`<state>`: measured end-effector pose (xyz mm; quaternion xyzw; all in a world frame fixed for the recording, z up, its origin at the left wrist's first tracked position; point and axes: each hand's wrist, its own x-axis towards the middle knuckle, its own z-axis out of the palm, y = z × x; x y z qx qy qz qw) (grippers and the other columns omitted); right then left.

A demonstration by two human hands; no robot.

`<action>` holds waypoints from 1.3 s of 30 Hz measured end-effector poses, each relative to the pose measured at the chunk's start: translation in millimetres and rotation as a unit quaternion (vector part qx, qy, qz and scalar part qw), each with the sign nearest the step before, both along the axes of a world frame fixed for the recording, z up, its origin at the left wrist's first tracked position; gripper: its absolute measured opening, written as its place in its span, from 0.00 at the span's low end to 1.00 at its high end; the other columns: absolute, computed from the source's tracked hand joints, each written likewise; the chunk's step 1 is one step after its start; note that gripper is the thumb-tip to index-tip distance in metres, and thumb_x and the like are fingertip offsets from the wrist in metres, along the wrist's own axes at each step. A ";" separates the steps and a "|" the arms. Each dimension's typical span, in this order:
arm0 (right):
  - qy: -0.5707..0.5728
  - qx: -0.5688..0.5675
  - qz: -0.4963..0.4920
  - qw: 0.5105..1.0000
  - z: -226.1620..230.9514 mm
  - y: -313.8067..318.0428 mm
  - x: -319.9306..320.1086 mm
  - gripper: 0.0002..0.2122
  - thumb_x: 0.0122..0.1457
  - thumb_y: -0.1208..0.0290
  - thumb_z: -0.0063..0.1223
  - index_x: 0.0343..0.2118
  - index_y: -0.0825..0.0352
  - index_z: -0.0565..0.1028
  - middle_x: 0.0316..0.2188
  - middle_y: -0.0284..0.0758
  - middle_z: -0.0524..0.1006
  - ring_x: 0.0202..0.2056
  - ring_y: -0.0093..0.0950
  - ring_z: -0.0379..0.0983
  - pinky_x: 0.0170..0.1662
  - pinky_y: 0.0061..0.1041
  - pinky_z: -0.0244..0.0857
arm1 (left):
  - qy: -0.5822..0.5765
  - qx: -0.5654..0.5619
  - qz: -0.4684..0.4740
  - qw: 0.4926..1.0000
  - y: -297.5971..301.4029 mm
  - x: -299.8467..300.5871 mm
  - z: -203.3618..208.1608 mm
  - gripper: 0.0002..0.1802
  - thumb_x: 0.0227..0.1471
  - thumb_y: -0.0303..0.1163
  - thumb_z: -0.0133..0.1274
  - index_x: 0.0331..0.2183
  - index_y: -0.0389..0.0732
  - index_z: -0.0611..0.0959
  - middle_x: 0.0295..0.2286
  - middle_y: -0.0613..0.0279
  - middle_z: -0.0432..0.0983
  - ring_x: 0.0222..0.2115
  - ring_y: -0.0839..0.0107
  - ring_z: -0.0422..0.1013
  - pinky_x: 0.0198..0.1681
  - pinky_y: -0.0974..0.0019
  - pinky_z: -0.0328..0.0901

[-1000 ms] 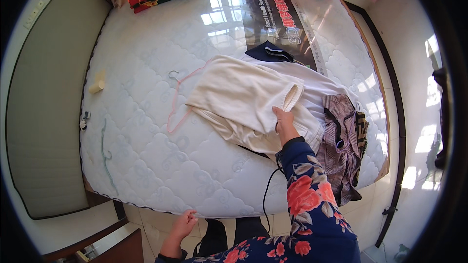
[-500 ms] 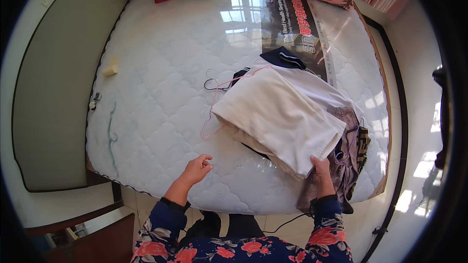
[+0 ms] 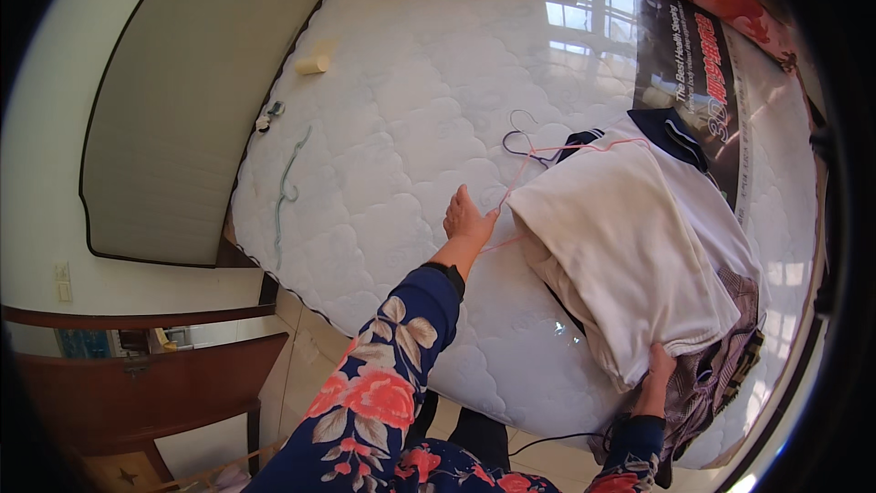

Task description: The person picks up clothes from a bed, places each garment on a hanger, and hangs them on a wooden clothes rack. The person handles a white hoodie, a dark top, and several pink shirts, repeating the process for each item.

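A folded cream garment (image 3: 630, 256) lies draped over a pink wire hanger (image 3: 513, 184) on the plastic-covered mattress. My right hand (image 3: 659, 367) pinches the garment's near lower edge, with the fingertips partly hidden by the cloth. Over on the left side, my left hand (image 3: 467, 221) has its fingers stretched out and the thumb apart, right at the hanger's wire; nothing shows in its grasp. Beneath the cream garment lie a white top with a dark navy collar (image 3: 673, 135) and a checked brown garment (image 3: 707, 383). A dark hanger hook (image 3: 513, 148) sticks out beside the collar.
A pale green hanger (image 3: 285, 194) rests near the mattress's left edge, with a cream roll (image 3: 312, 65) farther back. Folded floral bedding (image 3: 730, 5) sits at the far right. The headboard (image 3: 196, 119) borders the left, above an open wooden drawer (image 3: 146, 383).
My left hand has moved forward and right, up to the pink hanger. My right hand keeps hold of the cream garment's edge. The whole view has turned leftward.
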<state>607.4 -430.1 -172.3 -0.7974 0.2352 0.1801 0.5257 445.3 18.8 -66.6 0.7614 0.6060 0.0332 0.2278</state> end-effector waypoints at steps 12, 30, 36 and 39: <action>-0.039 -0.093 0.064 0.993 19.1 12.9 -2.7 0.21 0.35 0.74 0.52 0.35 0.81 0.68 0.35 0.42 0.72 0.35 0.30 0.69 0.38 0.21 0.61 | -0.352 -0.331 -0.027 0.875 -7.0 29.9 18.6 0.11 0.49 0.38 0.46 0.21 0.44 0.73 0.11 0.75 0.60 0.13 0.86 0.54 0.14 0.80 0.48; -0.086 0.363 -0.067 0.925 252.7 -70.3 -159.0 0.22 0.40 0.75 0.52 0.43 0.71 0.66 0.35 0.36 0.71 0.36 0.29 0.69 0.39 0.26 0.64 | -0.387 -0.259 -0.041 0.884 -47.6 -74.6 259.5 0.10 0.50 0.35 0.45 0.20 0.44 0.70 0.13 0.74 0.58 0.10 0.88 0.48 0.10 0.82 0.40; 0.198 0.030 0.086 0.976 174.8 -39.7 -202.0 0.25 0.37 0.67 0.58 0.41 0.73 0.66 0.31 0.40 0.72 0.32 0.31 0.70 0.37 0.26 0.64 | -0.404 -0.192 -0.282 0.849 -96.0 -133.5 282.0 0.09 0.49 0.31 0.48 0.21 0.38 0.71 0.15 0.72 0.62 0.15 0.85 0.54 0.17 0.81 0.50; 0.009 -0.257 0.170 0.951 192.4 -15.7 -180.2 0.40 0.38 0.61 0.59 0.52 0.70 0.51 0.49 0.47 0.58 0.51 0.40 0.53 0.53 0.33 0.48 | -0.381 -0.218 -0.331 0.836 -112.2 -145.2 287.8 0.09 0.48 0.30 0.49 0.21 0.36 0.72 0.15 0.71 0.63 0.16 0.85 0.56 0.18 0.80 0.51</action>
